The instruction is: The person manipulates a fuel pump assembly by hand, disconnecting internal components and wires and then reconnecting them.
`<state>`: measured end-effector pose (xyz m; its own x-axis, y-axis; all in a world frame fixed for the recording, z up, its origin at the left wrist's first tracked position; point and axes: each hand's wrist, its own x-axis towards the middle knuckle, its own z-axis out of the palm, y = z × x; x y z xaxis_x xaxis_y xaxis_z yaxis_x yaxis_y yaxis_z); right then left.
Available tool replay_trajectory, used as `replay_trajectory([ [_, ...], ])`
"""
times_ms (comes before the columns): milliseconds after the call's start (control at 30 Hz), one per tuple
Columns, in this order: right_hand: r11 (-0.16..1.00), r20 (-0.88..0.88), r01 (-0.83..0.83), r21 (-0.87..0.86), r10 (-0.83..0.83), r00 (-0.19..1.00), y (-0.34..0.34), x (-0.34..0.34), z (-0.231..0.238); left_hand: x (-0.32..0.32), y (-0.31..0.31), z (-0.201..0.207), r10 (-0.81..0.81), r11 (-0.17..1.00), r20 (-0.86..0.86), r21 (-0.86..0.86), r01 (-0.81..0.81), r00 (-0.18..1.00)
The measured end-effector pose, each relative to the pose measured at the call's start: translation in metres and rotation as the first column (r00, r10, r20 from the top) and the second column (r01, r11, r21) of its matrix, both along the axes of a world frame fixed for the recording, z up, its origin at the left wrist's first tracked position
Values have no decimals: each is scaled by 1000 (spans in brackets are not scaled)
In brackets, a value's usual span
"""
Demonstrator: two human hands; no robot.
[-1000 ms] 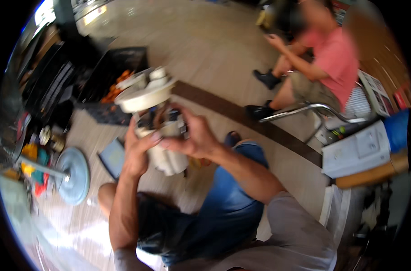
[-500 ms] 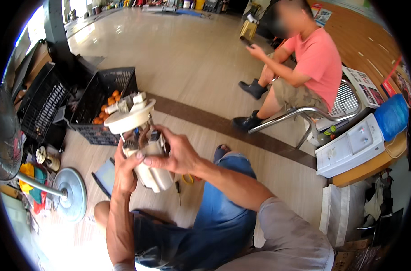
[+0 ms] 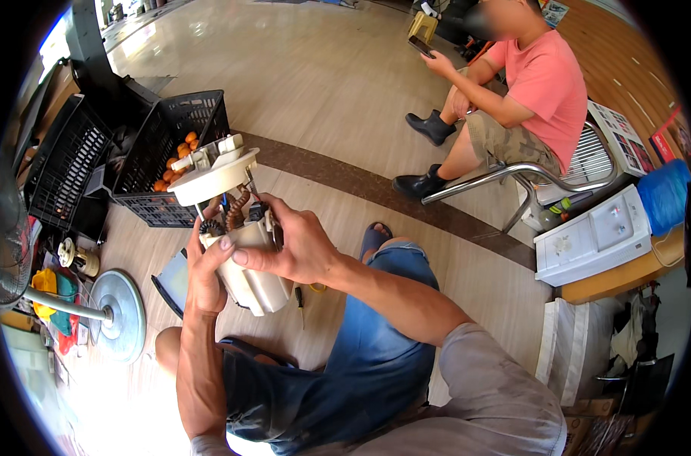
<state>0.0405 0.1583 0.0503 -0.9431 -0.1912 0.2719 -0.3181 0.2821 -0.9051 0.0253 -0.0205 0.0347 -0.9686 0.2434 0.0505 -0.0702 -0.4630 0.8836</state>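
Canister [image 3: 258,286] and crate [image 3: 159,211] of fruit [image 3: 171,163] now higher in view

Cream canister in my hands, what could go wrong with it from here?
Your left hand and right hand hold the cream canister above the floor, so a slip might drop and crack it.

Its round top stands apart from the body, with a brown corrugated hose between; tilting or twisting could strain that hose.

If it fell, it might also hit the screwdriver lying below.
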Motion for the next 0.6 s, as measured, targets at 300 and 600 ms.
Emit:
replay_trajectory([
  [300, 999, 21, 14, 45, -15, 1000, 2, -1, -1, -3, -3, -5, -63, 997, -31, -47, 61, 998],
  [600, 1000, -10, 16, 20, -16, 1000, 4, 1, 0, -3, 2, -4, -27, 999, -7, 24, 27, 1000],
])
